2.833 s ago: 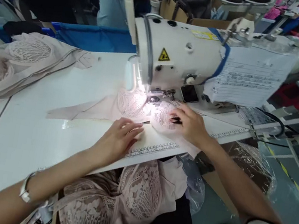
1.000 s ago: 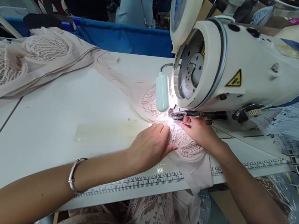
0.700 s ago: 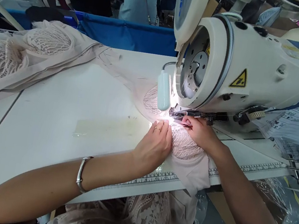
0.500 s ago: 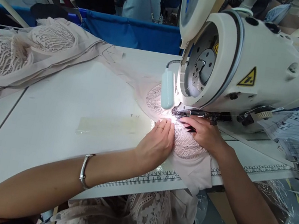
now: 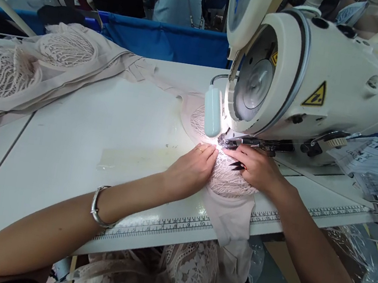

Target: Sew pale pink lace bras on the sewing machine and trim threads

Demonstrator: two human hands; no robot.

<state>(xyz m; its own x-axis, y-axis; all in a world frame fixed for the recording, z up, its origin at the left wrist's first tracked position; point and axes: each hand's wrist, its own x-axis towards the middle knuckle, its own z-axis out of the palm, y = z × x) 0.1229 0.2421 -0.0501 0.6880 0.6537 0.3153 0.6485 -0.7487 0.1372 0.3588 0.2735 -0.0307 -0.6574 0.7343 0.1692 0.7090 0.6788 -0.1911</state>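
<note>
A pale pink lace bra [image 5: 230, 176] lies under the needle area of a white sewing machine [image 5: 345, 85], one cup in front of the presser foot and part of another behind it. My left hand [image 5: 193, 168], fingers pressed together, pinches the fabric edge just left of the foot. My right hand [image 5: 258, 169] has small dark thread snips [image 5: 237, 166] tucked in its closed fingers, blades pointing left. Its index finger reaches to the fabric beside the foot. The bright lamp glare and my fingers hide the exact stitching spot.
More joined lace bras [image 5: 67, 48] are heaped at the table's left. A pale green lamp [image 5: 213, 112] hangs beside the needle. A ruler strip [image 5: 168, 226] runs along the front edge, with lace pieces [image 5: 190, 271] below. Beyond the blue cloth barrier [image 5: 165, 41] stands a person.
My left hand has shifted slightly left and the front end of the bra has swung left. The machine's round inner part now looks blurred, as if spinning. More of the snips shows.
</note>
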